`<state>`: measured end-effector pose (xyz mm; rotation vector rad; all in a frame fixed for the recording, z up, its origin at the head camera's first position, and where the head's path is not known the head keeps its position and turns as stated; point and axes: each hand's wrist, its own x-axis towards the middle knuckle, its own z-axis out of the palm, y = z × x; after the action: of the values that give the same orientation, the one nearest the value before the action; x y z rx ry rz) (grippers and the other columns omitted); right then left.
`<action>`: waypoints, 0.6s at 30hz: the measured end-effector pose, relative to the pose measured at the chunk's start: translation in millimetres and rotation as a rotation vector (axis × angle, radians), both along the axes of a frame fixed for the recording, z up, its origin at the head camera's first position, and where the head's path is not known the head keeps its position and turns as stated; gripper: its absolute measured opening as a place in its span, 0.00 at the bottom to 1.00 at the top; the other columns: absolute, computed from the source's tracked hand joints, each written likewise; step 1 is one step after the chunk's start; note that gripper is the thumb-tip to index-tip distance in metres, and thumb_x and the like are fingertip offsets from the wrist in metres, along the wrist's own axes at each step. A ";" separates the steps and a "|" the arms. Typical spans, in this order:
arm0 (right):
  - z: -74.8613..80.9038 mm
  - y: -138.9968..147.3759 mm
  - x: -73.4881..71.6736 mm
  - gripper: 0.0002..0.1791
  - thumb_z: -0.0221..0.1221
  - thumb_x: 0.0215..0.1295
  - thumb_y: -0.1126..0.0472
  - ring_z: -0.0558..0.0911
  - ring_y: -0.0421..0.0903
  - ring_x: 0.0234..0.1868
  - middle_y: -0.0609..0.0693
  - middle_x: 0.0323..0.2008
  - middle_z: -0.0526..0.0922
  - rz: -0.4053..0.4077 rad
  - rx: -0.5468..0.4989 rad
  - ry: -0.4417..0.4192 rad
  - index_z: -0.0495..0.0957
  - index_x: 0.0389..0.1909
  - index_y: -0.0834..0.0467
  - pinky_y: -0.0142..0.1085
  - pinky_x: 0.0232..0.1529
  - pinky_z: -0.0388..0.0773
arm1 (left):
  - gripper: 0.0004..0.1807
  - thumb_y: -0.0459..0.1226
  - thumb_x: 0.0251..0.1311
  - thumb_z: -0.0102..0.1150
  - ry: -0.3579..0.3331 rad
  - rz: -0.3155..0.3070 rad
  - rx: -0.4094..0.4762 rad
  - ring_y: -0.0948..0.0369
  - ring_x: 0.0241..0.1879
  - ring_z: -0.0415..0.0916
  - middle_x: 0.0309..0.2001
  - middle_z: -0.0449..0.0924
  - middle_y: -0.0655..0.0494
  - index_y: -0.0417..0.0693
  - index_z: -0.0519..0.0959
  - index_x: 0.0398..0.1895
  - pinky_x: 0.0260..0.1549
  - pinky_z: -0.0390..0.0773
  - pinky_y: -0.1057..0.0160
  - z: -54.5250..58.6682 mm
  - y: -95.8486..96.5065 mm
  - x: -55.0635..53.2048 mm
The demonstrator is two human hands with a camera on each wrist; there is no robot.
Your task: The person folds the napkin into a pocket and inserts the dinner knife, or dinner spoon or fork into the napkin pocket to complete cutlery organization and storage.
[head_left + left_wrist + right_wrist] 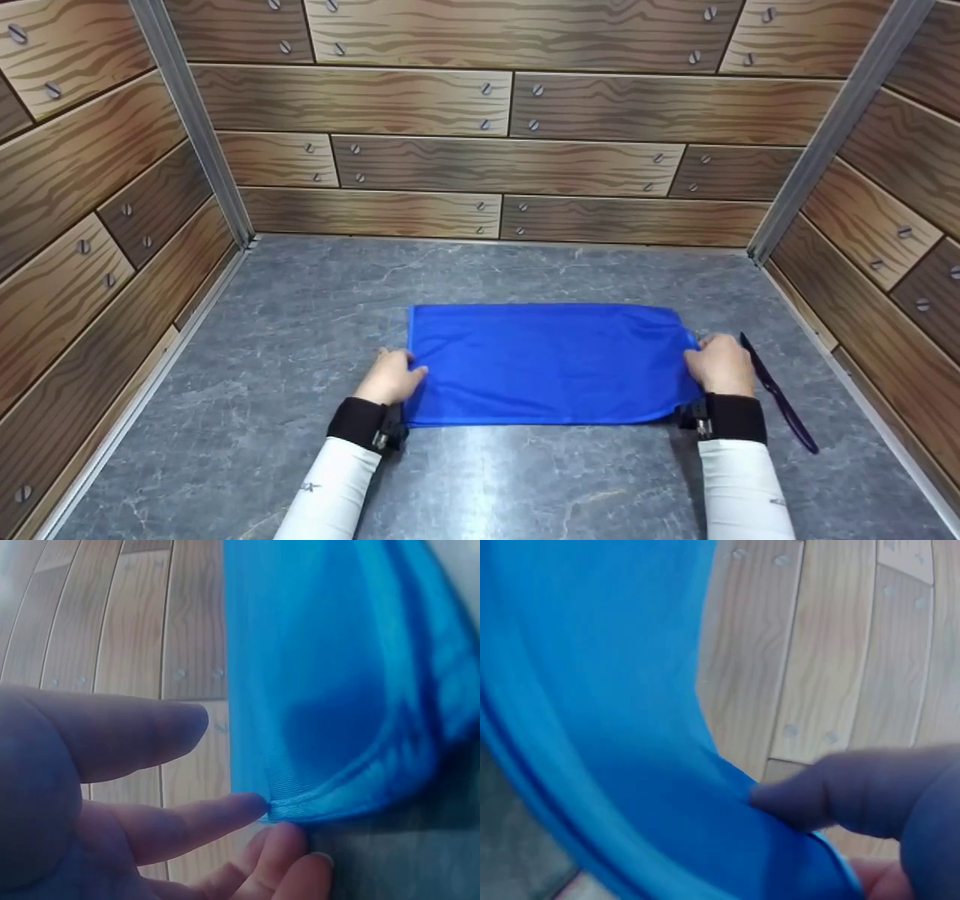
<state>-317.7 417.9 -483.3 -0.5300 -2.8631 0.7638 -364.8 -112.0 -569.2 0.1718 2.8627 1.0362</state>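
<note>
- Table (187,435) with blue cloth (540,367) spread across it.
- Right hand (721,366) pinching the cloth's right edge, likely steadying it.
- Left hand (388,377) touching its left edge; grip cannot be told.
- Knife (780,403) beside right hand, apparently set aside.

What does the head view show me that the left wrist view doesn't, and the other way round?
Only the head view shows the right hand gripping the blue cloth, the dark, slender knife-like object lying to that hand's right, and the white sleeves.

Only the left wrist view shows the ribbed stitching near the cloth's edge, close up.

Both show the left hand at the cloth, the gray tabletop and wood-patterned walling.
</note>
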 end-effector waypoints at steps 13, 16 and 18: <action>37.0 -127.0 28.1 0.14 0.64 0.79 0.68 0.90 0.79 0.59 0.76 0.56 0.92 0.154 0.043 0.430 0.90 0.57 0.71 0.71 0.63 0.86 | 0.25 0.40 0.83 0.67 0.059 -0.083 0.060 0.29 0.76 0.81 0.74 0.79 0.20 0.29 0.84 0.72 0.79 0.79 0.31 7.7 53.6 28.9; 6.8 -145.7 16.3 0.11 0.67 0.74 0.68 0.93 0.74 0.52 0.71 0.49 0.94 0.262 0.101 0.555 0.92 0.51 0.68 0.67 0.56 0.89 | 0.25 0.39 0.84 0.66 0.056 -0.125 0.090 0.28 0.78 0.79 0.75 0.78 0.18 0.29 0.83 0.73 0.81 0.78 0.31 8.1 65.4 33.7; -21.6 -156.9 6.3 0.08 0.71 0.72 0.68 0.94 0.67 0.47 0.64 0.45 0.95 0.346 0.150 0.629 0.93 0.48 0.63 0.62 0.51 0.91 | 0.25 0.39 0.84 0.66 0.050 -0.162 0.101 0.29 0.76 0.81 0.75 0.78 0.18 0.29 0.82 0.74 0.82 0.78 0.33 7.8 71.3 35.9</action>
<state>-311.4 261.1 -504.8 0.2074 -2.3984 0.6081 -328.8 -40.7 -561.4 0.4355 2.7844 1.1589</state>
